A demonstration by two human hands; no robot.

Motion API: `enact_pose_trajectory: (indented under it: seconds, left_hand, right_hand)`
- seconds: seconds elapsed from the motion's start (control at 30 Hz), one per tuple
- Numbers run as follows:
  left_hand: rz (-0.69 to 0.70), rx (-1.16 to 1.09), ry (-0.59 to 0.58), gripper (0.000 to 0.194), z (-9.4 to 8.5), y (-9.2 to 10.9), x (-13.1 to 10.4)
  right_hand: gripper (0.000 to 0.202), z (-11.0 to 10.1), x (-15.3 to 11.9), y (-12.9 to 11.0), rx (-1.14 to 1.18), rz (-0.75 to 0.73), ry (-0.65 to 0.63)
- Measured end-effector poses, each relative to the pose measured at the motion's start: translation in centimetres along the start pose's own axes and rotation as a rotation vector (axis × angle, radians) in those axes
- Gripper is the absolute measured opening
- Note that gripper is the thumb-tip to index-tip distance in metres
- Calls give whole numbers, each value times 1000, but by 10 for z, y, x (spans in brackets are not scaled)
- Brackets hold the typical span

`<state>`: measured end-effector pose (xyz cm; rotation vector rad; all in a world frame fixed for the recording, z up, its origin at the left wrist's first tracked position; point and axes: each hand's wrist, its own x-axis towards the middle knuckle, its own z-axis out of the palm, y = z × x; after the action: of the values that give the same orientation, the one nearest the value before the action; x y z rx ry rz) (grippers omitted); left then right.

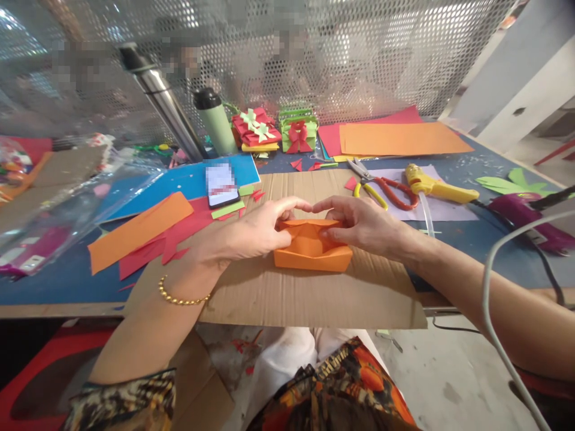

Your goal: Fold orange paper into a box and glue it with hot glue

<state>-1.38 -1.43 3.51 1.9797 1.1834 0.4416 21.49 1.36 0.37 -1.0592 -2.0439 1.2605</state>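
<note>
Currently: left hand (251,233) and right hand (363,227) pinch back edge of orange paper box (312,248) on cardboard sheet (314,293). Step, likely: creasing wall fold. Next calls for firm, even pressing along rim.

Phone screen (221,182) blurred; orange paper box (312,251) partly behind fingers

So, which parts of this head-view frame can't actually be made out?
- Orange folded paper: its far corners are covered by the left hand and right hand, so the folds under the fingers are hidden.
- Phone: screen blurred, nothing readable.
- Behind the perforated screen: only blurred shapes.
- Purple tool: partly crossed by a grey cable; type unclear.
- Clear plastic bags: contents indistinct, cut off at the left edge.
</note>
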Motion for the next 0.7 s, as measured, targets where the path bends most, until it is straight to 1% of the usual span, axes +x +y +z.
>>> enact_pose_trajectory:
  seconds: [0.27,0.4,0.47,0.53,0.6,0.7]
  left_hand:
    - [-34,-20,38,60,0,-2,1]
    - [-56,-28,54,49,1,-3,2]
    - [-52,-52,45,45,1,-3,3]
    - [-56,-122,30,41,1,-1,3]
    - [-59,-239,41,40,-1,0,1]
    - [-48,-415,127,43,-7,0,-1]
  right_hand:
    - [42,0,1,3,-5,-14,1]
    - [38,0,-1,1,19,-35,-14]
    - [37,0,-2,0,32,-48,-19]
    - [38,-1,-3,-1,49,-57,-13]
    - [40,-2,-3,-1,68,-61,0]
    - [41,-6,-4,-2,85,-69,51]
